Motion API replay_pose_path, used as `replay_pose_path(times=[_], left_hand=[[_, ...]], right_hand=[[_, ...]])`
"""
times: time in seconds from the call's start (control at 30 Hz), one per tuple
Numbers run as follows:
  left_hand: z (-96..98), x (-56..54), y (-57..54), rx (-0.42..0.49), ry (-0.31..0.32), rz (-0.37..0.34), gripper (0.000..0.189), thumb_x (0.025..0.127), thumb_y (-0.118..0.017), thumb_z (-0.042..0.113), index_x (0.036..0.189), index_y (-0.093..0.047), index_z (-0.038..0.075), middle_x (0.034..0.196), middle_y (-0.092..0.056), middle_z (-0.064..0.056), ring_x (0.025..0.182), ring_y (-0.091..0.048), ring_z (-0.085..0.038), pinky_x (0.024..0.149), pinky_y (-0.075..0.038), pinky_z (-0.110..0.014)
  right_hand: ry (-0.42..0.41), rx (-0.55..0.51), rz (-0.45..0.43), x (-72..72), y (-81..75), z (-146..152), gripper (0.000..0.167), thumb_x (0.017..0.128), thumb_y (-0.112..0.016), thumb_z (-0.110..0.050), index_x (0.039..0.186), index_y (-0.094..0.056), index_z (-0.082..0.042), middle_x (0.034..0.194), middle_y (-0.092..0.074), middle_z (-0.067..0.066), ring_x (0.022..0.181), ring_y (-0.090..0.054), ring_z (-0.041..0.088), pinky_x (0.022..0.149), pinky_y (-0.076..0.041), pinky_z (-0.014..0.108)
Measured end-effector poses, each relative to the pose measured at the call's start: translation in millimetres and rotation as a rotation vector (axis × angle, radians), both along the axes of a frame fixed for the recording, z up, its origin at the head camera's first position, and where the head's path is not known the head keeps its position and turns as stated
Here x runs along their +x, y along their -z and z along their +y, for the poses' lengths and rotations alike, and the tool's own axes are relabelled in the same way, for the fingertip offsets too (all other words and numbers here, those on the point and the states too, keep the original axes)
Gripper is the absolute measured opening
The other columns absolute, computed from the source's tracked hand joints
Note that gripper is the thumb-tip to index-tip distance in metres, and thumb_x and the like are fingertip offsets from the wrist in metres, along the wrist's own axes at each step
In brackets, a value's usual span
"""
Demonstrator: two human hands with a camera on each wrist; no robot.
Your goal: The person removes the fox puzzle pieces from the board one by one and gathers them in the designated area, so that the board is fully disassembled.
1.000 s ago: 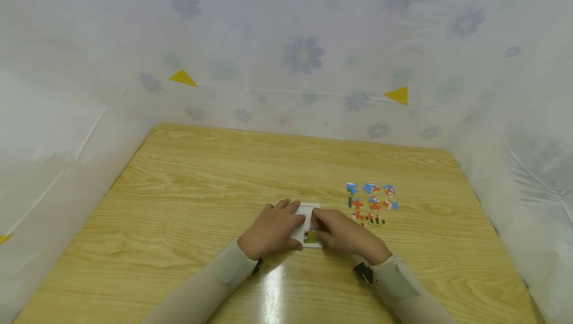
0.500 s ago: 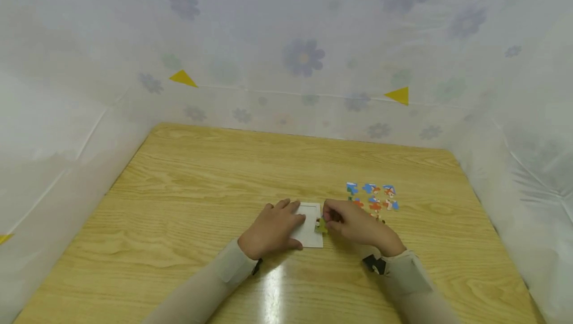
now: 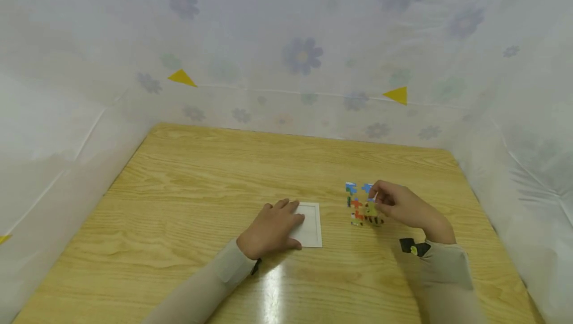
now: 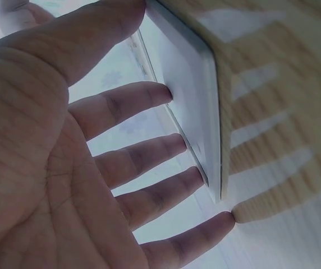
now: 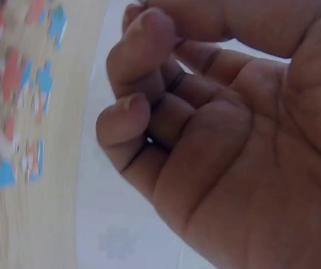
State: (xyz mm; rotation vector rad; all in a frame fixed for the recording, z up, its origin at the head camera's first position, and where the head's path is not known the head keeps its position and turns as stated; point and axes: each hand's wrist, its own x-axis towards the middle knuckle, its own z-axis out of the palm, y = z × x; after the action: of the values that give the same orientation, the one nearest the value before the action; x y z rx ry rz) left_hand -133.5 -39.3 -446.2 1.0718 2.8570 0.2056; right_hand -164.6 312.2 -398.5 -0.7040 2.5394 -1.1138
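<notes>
My left hand (image 3: 274,229) rests with spread, straight fingers on a small white puzzle tray (image 3: 310,224) with a raised rim. The left wrist view shows the thumb and fingertips touching the tray (image 4: 191,95). Its visible part holds no pieces. To the right, my right hand (image 3: 405,208) pinches a green puzzle piece (image 3: 370,209) between thumb and fingers, above the loose puzzle pieces (image 3: 356,203). The hand hides some of those pieces. In the right wrist view the other fingers of the right hand (image 5: 216,123) are curled, and the pinched piece is out of sight.
Several blue, red and white pieces (image 5: 14,78) lie in loose rows on the wooden table (image 3: 215,174). A white flowered sheet (image 3: 250,65) with yellow triangles (image 3: 396,95) hangs behind the table and along its sides.
My right hand has lifted the green piece off the tray and carried it right, over the loose pieces. The left hand has stayed on the tray.
</notes>
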Motion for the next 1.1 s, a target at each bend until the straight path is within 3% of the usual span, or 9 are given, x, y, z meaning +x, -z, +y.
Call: replay_pose_path(times=[0.23,0.5,0.83,0.97,1.1], left_hand=[[-1.1,1.8,-4.3,0.015,-0.001,-0.003,0.058,0.083,-0.082,0.056,0.127,-0.07,0.02,0.154,-0.05,-0.011,0.139,-0.048,-0.037,0.1,-0.049,-0.058],[-1.6,2.6,-6.6,0.029,0.005,-0.004,0.058,0.083,-0.082,0.054,0.127,-0.07,0.019,0.152,-0.052,-0.012,0.138,-0.05,-0.037,0.099,-0.05,-0.058],[-1.3,1.7,-3.9,0.009,-0.001,0.001,0.06,0.082,-0.082,0.056,0.129,-0.07,0.021,0.154,-0.05,-0.01,0.139,-0.048,-0.036,0.1,-0.05,-0.058],[-0.9,1.3,-2.8,0.006,-0.002,0.005,0.061,0.082,-0.081,0.057,0.13,-0.07,0.021,0.154,-0.05,-0.01,0.14,-0.048,-0.036,0.1,-0.049,-0.058],[-0.8,1.2,-2.9,0.009,0.002,0.002,0.061,0.082,-0.081,0.056,0.131,-0.07,0.021,0.154,-0.05,-0.01,0.14,-0.048,-0.036,0.1,-0.049,-0.058]], right_hand=[[0.044,0.056,-0.06,-1.7,1.2,33.9,0.01,0.102,-0.054,0.005,0.11,-0.054,-0.001,0.081,-0.058,0.012,0.063,-0.05,0.014,0.055,-0.045,0.031],[0.033,0.055,-0.148,-2.2,5.2,49.4,0.008,0.1,-0.054,0.007,0.106,-0.053,0.002,0.075,-0.058,0.013,0.06,-0.052,0.025,0.056,-0.046,0.038],[0.052,0.085,-0.222,-3.3,14.3,54.0,0.011,0.097,-0.054,0.008,0.104,-0.056,0.0,0.075,-0.057,0.007,0.063,-0.05,0.018,0.057,-0.046,0.033],[0.046,0.101,-0.228,-5.0,20.1,54.6,0.011,0.095,-0.057,0.008,0.103,-0.056,0.001,0.073,-0.058,0.006,0.061,-0.051,0.017,0.055,-0.045,0.031],[0.094,0.172,-0.189,-6.3,25.5,52.5,0.014,0.091,-0.067,0.004,0.098,-0.056,-0.001,0.074,-0.06,0.005,0.062,-0.052,0.018,0.056,-0.043,0.031]])
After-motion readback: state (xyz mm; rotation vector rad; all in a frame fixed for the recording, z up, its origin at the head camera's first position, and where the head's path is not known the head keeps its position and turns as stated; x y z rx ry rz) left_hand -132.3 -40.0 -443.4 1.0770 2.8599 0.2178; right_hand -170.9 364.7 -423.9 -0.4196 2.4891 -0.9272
